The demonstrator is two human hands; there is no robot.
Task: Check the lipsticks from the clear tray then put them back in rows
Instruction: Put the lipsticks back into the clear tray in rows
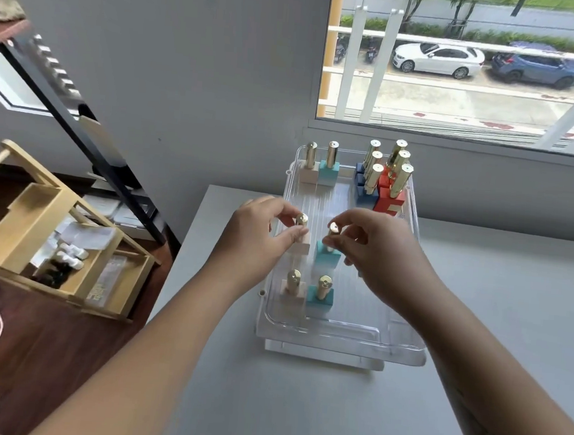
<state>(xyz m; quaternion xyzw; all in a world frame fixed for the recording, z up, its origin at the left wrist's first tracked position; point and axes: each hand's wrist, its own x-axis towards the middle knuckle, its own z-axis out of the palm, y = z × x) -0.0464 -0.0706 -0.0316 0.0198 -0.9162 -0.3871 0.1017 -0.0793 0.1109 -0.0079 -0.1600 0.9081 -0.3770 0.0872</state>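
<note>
Pinching pink lipstick (302,220) (left grip (256,239)), teal (325,259) (right (375,251))

A clear tray (338,327) stands on the white bench (298,407) below a window (461,76); both hands reach over its middle. The left hand (260,235) pinches the gold cap of a cream lipstick (305,246); just beside it the right hand (379,248) pinches the gold cap of a teal lipstick (325,258). A near cream lipstick (293,286) and near teal lipstick (323,292) stand upright side by side at the tray's near end; a far cream lipstick (310,164) and far teal lipstick (330,167) stand likewise at the far end; blue lipsticks (366,192) and red lipsticks (388,201) crowd the far right corner; a wooden cart (37,232) stands on the floor at the left.
</note>
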